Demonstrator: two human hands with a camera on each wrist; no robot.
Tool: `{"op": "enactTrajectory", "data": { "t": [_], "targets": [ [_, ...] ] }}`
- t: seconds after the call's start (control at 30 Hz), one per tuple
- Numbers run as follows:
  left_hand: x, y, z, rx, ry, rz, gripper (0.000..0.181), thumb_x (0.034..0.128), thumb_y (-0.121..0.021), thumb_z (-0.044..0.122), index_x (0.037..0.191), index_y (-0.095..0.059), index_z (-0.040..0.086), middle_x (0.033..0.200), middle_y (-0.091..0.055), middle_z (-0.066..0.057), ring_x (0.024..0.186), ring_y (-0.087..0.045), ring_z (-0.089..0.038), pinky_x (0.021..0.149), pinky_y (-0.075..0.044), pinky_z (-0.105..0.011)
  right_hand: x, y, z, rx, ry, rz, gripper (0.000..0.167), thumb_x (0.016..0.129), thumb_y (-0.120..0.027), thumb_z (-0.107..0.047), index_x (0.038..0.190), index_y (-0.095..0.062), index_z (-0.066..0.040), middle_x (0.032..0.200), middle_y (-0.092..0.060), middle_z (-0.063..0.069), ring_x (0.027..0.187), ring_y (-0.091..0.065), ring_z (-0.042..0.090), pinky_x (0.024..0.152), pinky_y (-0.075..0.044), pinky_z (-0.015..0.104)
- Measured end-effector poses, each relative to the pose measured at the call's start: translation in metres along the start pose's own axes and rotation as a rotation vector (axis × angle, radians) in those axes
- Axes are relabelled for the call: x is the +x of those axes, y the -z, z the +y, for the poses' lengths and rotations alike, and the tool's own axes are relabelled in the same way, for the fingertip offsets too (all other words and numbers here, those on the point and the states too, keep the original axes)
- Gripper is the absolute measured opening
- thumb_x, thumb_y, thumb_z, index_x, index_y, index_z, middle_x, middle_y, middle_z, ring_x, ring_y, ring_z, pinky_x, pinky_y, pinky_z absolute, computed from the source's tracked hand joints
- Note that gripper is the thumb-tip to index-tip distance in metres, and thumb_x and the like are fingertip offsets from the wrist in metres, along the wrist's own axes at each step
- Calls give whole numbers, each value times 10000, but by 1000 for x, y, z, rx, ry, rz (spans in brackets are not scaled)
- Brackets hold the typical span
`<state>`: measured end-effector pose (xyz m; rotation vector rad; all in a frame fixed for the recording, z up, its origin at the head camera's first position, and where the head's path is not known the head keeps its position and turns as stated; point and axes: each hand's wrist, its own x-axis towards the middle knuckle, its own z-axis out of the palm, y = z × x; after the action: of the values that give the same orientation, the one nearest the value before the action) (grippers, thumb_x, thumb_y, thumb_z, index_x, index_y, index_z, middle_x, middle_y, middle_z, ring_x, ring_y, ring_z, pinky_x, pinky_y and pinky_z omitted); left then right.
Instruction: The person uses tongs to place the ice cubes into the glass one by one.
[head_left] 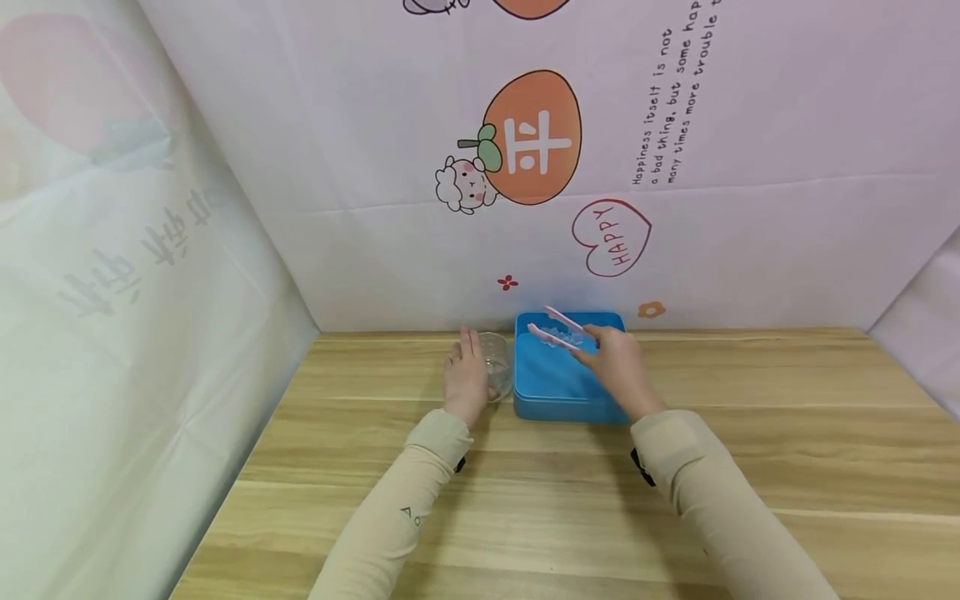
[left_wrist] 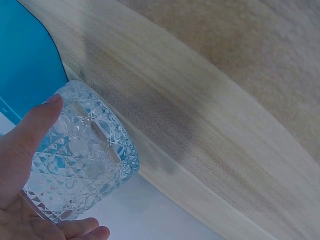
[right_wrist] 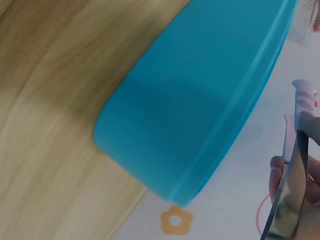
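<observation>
My left hand (head_left: 465, 379) holds a clear drinking glass (left_wrist: 85, 155) with a cut diamond pattern. In the left wrist view the thumb lies along one side of it and the fingers bend round the other. The glass stands beside a blue rectangular box (head_left: 570, 410); whether it has anything in it I cannot tell. My right hand (head_left: 622, 367) grips metal tongs (right_wrist: 290, 202) with pale pink ends, their arms spread apart above the box. Inside the box, toward its far side, lie clear ice-like pieces (head_left: 573, 337). No piece shows between the tong tips.
Box and glass stand at the far edge of a wooden table (head_left: 540, 508), close to a white printed cloth (head_left: 375, 250). More white cloth (head_left: 150, 375) hangs along the left side. The box's wall stands between the tongs and the table.
</observation>
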<state>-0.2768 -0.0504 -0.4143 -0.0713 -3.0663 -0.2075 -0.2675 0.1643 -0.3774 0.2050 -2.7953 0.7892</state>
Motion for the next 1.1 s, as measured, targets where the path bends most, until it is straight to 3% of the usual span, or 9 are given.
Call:
{"op": "enactTrajectory", "data": {
  "t": [0.2,0.67,1.1],
  "targets": [
    [-1,1,1,6,-5,4,1097,705,-833,357,1494,-180,-39,1576,-209,-204,1384,-391,-335,1089,-416,-417,2,-4,11,-59,-61,-47,462,889,-673,-179,1250,-572,90,1205,-613,305,1090,-600,439,909,-519,512],
    [-3,2,1,22,-2,14,1093,704,-831,366,1491,-190,-41,1574,-219,-200,1378,-402,-328,1088,-418,-415,3,-15,26,-136,-91,-105,474,892,-667,-178,1262,-559,98,1251,-581,313,1114,-586,449,921,-503,535],
    [-1,0,1,26,6,7,1118,693,-833,388,1495,-178,-33,1576,-214,-198,1386,-391,-335,1097,-409,-416,4,-22,28,-146,-129,-145,443,891,-665,-149,1239,-570,107,1185,-618,306,997,-632,396,852,-544,500]
  ]
}}
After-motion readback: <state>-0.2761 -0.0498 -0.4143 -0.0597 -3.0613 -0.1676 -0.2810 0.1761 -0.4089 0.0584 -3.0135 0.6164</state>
